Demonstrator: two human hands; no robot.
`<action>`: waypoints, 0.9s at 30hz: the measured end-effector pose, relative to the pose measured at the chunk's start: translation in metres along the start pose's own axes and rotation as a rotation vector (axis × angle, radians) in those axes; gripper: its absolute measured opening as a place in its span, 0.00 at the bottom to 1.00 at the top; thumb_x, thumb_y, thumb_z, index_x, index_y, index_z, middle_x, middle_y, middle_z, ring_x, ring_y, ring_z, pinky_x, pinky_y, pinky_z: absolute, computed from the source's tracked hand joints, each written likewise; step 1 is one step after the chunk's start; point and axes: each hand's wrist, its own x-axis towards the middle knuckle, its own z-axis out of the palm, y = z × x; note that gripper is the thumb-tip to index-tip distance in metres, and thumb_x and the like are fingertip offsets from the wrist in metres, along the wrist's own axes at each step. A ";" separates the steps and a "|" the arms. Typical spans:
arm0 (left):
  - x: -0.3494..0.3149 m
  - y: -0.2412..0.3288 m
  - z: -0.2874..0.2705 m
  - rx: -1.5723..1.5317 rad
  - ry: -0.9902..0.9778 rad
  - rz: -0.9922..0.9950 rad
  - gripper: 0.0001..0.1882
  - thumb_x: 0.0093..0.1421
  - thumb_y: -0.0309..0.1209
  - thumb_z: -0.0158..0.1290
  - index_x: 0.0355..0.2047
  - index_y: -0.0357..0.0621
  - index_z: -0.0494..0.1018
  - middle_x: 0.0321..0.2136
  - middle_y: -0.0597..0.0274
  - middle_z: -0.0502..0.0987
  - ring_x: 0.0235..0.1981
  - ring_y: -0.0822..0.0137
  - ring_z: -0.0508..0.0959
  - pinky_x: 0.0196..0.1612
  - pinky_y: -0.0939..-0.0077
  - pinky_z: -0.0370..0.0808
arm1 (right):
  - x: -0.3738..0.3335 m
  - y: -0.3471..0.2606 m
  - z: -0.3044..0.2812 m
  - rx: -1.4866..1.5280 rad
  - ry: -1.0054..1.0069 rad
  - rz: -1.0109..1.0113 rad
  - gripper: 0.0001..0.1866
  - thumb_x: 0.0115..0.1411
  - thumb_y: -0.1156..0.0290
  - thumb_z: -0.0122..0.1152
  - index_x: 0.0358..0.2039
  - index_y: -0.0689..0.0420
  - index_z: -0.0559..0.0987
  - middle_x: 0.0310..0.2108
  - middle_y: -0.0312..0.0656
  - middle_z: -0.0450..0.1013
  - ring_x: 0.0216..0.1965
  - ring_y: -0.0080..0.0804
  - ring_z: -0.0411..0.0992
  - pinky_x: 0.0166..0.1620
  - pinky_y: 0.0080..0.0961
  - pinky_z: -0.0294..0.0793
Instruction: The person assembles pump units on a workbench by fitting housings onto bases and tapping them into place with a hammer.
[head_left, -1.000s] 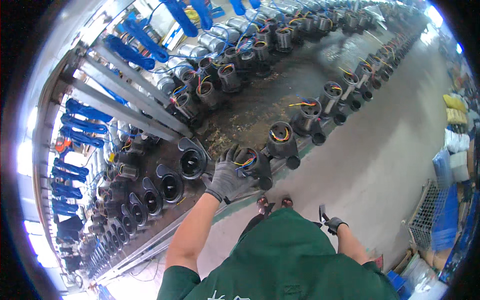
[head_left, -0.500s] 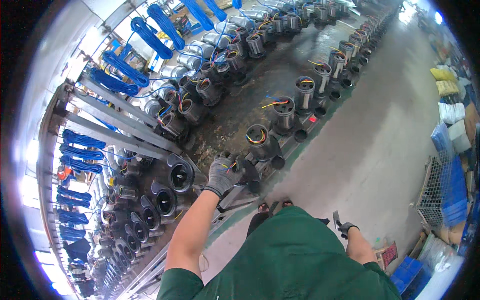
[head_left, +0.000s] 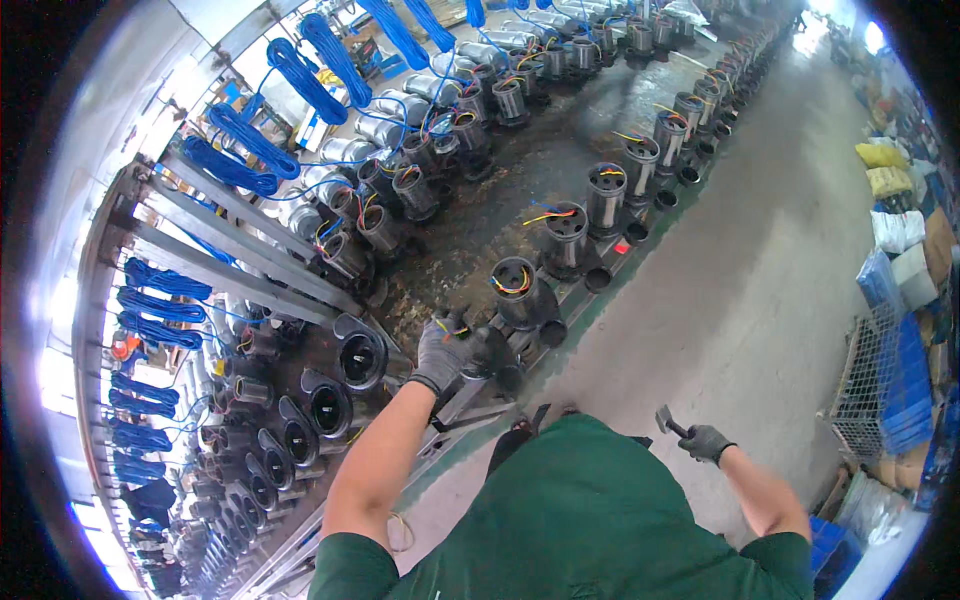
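Observation:
My left hand, in a grey glove, is closed over the top of a submersible pump motor with a dark base, at the bench's near edge. Short coloured wires show by its fingers; the hand hides most of the motor's top. Beside it stands another upright pump motor, with yellow and red wires curled in its open top. Out to the right, over the floor, my gloved right hand is wrapped round the handle of a hammer, its head pointing left.
A long row of upright motors runs along the dark bench. Pump bodies with round black openings lie left of my hand. Blue cable coils hang beyond. A wire cage stands right, across the floor.
My right hand has swung outward and up with the hammer, farther from my body. The left hand stays on the motor, which has shifted or tilted slightly.

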 end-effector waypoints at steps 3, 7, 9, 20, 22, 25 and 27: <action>0.022 -0.044 0.010 -0.036 0.021 0.036 0.30 0.56 0.54 0.58 0.53 0.49 0.76 0.43 0.48 0.82 0.45 0.49 0.81 0.49 0.56 0.77 | -0.025 -0.036 -0.024 -0.176 0.099 -0.258 0.20 0.59 0.52 0.64 0.36 0.59 0.79 0.27 0.52 0.78 0.29 0.52 0.77 0.36 0.42 0.76; 0.038 -0.105 0.025 -0.293 -0.075 0.098 0.22 0.63 0.50 0.52 0.46 0.46 0.79 0.39 0.46 0.83 0.44 0.47 0.82 0.46 0.55 0.76 | -0.085 -0.170 -0.043 -0.247 0.172 -0.530 0.19 0.61 0.53 0.62 0.37 0.59 0.77 0.29 0.57 0.76 0.32 0.58 0.75 0.37 0.45 0.73; 0.026 -0.044 -0.029 -0.375 -0.043 0.011 0.19 0.64 0.45 0.54 0.44 0.42 0.80 0.33 0.45 0.83 0.38 0.49 0.83 0.44 0.57 0.76 | -0.111 -0.224 -0.034 -0.158 0.229 -0.551 0.19 0.63 0.53 0.62 0.38 0.59 0.77 0.28 0.58 0.74 0.32 0.59 0.74 0.36 0.44 0.72; 0.035 -0.102 0.019 -1.046 -0.209 -0.084 0.14 0.64 0.35 0.57 0.45 0.40 0.81 0.36 0.56 0.85 0.34 0.69 0.81 0.42 0.68 0.77 | -0.093 -0.437 0.048 -0.296 0.399 -0.879 0.17 0.66 0.59 0.59 0.48 0.56 0.75 0.36 0.58 0.78 0.40 0.61 0.76 0.39 0.50 0.75; 0.036 -0.104 0.026 -1.056 -0.154 -0.059 0.12 0.64 0.31 0.59 0.45 0.39 0.81 0.36 0.59 0.84 0.34 0.69 0.81 0.39 0.70 0.78 | -0.069 -0.446 0.062 -0.262 0.304 -0.747 0.20 0.66 0.59 0.58 0.54 0.54 0.75 0.35 0.58 0.78 0.40 0.62 0.76 0.39 0.49 0.75; 0.037 -0.100 0.034 -1.220 -0.178 -0.130 0.11 0.63 0.27 0.61 0.45 0.38 0.81 0.37 0.64 0.84 0.34 0.70 0.81 0.38 0.71 0.78 | -0.057 -0.447 0.063 0.079 0.154 -0.606 0.21 0.66 0.60 0.59 0.56 0.54 0.75 0.34 0.57 0.78 0.35 0.59 0.76 0.38 0.44 0.75; 0.033 -0.109 0.034 -1.203 -0.173 -0.172 0.13 0.64 0.32 0.62 0.46 0.39 0.81 0.38 0.62 0.84 0.35 0.69 0.81 0.40 0.70 0.78 | -0.079 -0.463 0.060 0.075 0.115 -0.535 0.20 0.66 0.62 0.59 0.57 0.54 0.75 0.29 0.49 0.77 0.27 0.44 0.76 0.33 0.37 0.74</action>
